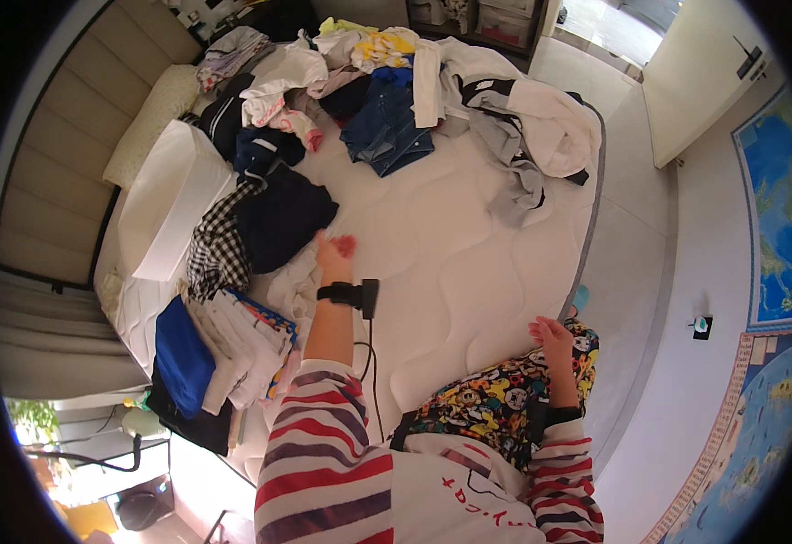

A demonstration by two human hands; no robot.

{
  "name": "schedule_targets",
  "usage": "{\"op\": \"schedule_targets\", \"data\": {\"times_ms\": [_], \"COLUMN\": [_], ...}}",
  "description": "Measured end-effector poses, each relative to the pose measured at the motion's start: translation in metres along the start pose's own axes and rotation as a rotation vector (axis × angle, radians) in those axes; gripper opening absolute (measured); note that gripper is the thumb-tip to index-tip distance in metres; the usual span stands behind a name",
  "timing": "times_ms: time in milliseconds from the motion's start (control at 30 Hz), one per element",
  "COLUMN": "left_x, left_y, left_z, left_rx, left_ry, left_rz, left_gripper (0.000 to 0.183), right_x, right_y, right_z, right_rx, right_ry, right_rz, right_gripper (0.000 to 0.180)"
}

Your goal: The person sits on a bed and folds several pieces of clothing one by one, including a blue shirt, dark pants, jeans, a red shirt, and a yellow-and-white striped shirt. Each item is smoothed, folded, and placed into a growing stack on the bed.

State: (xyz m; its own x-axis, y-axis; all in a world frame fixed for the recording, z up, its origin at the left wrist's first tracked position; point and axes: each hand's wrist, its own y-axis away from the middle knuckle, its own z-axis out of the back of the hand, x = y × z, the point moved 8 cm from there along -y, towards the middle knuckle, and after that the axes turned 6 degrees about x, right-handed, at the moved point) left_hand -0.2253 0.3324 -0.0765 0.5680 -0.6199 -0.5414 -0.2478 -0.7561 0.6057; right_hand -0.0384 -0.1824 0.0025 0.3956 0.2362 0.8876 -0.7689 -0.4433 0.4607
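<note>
My left hand (336,251), its wrist in a black strap with a small device, is raised at the right edge of a dark navy garment (284,217); whether it touches the cloth cannot be told. Its fingers are blurred. My right hand (551,333) is above the bed's lower right edge, by my patterned trousers (498,401), fingers loosely bent and holding nothing visible. A black-and-white checked garment (218,245) lies left of the navy one. Below it are folded white clothes (246,347) and a folded blue garment (184,357).
A white fabric box (175,197) stands near the pillow (158,122). Heaped clothes, with a denim garment (389,129) and a white and grey one (552,129), lie along the bed's far side. A door (702,81) stands at the upper right.
</note>
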Motion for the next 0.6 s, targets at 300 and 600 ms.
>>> {"op": "schedule_targets", "data": {"times_ms": [300,600], "left_x": [0.074,0.075], "left_y": [-0.048,0.013], "left_z": [-0.168,-0.198], "left_rx": [0.248,0.566], "left_ry": [-0.254,-0.220], "left_rz": [0.082,0.309], "left_gripper": [0.025,0.021], "right_x": [0.003,0.021], "right_y": [0.000,-0.010], "right_z": [-0.030,-0.044], "right_rx": [0.069,0.086], "right_ry": [0.013,-0.017], "right_rz": [-0.018,-0.058], "right_gripper": [0.027,0.027]}}
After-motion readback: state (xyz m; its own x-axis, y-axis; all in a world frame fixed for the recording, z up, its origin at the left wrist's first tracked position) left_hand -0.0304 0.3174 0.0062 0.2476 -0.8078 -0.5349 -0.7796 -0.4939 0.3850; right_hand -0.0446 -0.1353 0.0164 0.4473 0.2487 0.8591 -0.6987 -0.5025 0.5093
